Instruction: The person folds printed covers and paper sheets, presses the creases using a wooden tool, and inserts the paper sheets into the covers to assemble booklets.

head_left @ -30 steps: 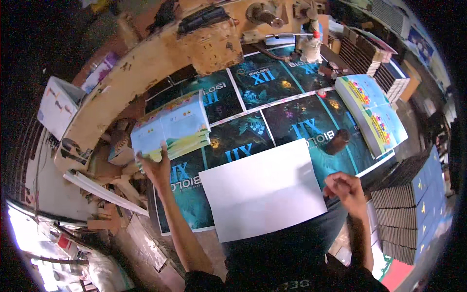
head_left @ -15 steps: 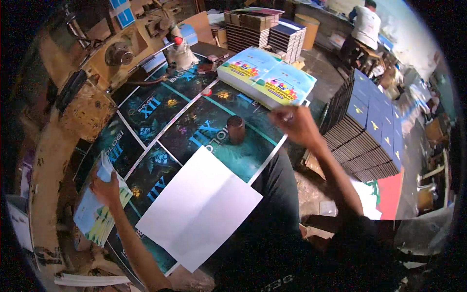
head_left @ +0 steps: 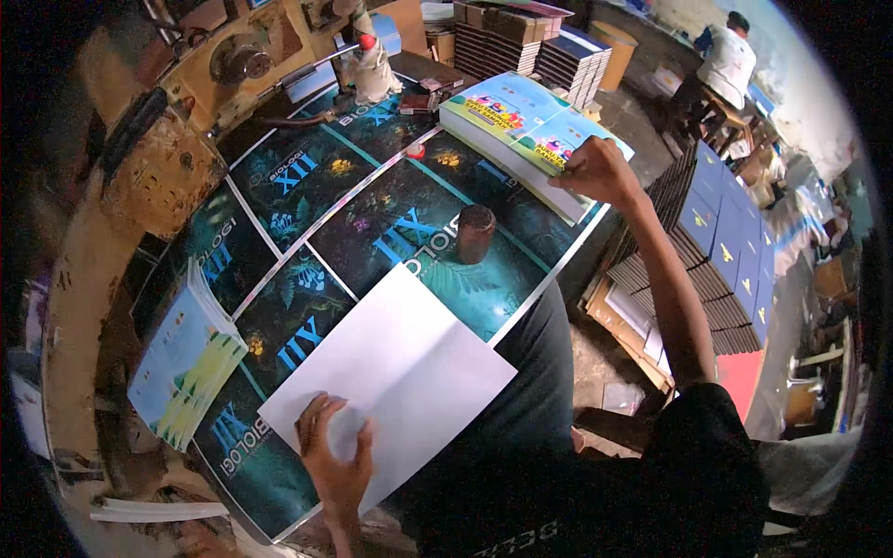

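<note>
Both hands (head_left: pixel 337 458) (head_left: pixel 603 174) moved, left over white sheet (head_left: pixel 409 358)

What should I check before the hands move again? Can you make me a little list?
1. White sheet showing a blank top: ok.
2. Left hand over that sheet: ok. Pressing on it: cannot tell.
3. Right hand at the colourful right stack: ok. Gripping anything: cannot tell.
4. Dark cylinder apart from the white sheet: ok.
5. Left pile neatly lined up: not ok, its layers are spread out.
</note>
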Demonstrator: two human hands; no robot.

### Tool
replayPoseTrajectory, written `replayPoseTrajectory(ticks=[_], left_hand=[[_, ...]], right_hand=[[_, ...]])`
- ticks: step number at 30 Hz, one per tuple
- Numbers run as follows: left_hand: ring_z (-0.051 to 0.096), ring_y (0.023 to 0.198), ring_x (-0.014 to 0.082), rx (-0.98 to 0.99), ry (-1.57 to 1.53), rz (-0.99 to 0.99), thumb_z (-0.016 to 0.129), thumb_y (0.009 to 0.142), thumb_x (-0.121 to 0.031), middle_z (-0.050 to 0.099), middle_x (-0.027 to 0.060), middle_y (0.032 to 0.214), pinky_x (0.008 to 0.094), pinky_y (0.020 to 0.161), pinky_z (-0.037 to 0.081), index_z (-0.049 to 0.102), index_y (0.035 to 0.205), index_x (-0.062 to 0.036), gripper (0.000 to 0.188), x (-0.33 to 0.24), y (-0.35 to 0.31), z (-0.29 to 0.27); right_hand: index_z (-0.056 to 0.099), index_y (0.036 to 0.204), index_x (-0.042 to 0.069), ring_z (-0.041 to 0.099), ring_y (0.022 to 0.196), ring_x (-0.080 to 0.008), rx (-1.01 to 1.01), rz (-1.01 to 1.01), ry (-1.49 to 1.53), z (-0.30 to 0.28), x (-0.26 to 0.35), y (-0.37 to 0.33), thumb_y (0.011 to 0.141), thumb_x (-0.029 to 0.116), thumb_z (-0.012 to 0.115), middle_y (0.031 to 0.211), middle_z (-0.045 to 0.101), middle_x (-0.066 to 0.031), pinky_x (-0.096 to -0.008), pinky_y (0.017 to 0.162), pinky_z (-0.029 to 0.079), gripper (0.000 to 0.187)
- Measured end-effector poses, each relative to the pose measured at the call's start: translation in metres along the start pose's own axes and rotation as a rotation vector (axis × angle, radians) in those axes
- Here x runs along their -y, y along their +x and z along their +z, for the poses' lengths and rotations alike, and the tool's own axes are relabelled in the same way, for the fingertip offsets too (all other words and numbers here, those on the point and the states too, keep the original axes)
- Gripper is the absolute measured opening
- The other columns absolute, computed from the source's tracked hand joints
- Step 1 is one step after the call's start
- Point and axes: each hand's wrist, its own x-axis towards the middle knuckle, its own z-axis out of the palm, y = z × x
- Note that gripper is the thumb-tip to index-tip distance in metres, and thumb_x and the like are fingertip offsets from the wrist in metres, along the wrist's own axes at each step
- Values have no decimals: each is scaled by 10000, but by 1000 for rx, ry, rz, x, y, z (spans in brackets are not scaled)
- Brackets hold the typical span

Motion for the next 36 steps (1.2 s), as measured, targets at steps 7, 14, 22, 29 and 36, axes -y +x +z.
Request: replayPoseTrajectory(ticks=[7, 14, 22, 29, 36], left_hand=[[394, 1331, 404, -42, 168, -33, 821, 737, -359, 431, 212, 1445, 539, 1096, 273, 512, 1260, -60, 677, -6, -16, 29], [353, 1357, 393, -33, 234, -26, 757, 800, -484, 401, 213, 1461, 559, 1074, 248, 469, 1285, -48, 713, 0, -9, 32], [359, 1354, 391, -56, 244, 4, 739, 808, -522, 405, 206, 1459, 553, 1076, 243, 472, 1284, -52, 720, 6, -6, 35], [360, 1360, 389, -52, 248, -20, 727, 815, -531, 397, 209, 1471, 554, 1068, 248, 476, 1280, -49, 715, 5, -7, 35], [386, 1349, 414, -70, 243, 17, 758, 806, -431, 431, 229, 1444, 548, 1097, 264, 479, 1275, -46, 668, -1, -4, 34]], right_hand=[[710, 703, 10, 618, 535, -348, -26, -9, -214, 12, 12, -7, 737, 301, 800, 612, 633, -181, -422, 556, 487, 307], [721, 712, 11, 645, 591, -369, 75, 79, -149, 8, 8, -1, 740, 312, 785, 619, 637, -199, -436, 608, 518, 310], [714, 713, -11, 649, 567, -330, -103, -20, 71, 11, -7, -2, 757, 265, 752, 624, 632, -201, -408, 563, 502, 282], [666, 880, -69, 680, 808, -428, 87, 77, -280, 32, 23, -11, 769, 99, 607, 891, 658, -297, -491, 717, 587, 210], [491, 1217, -36, 548, 1080, -346, -309, -6, -652, 40, 32, -19, 831, 180, 644, 1140, 523, -225, -438, 802, 517, 468]])
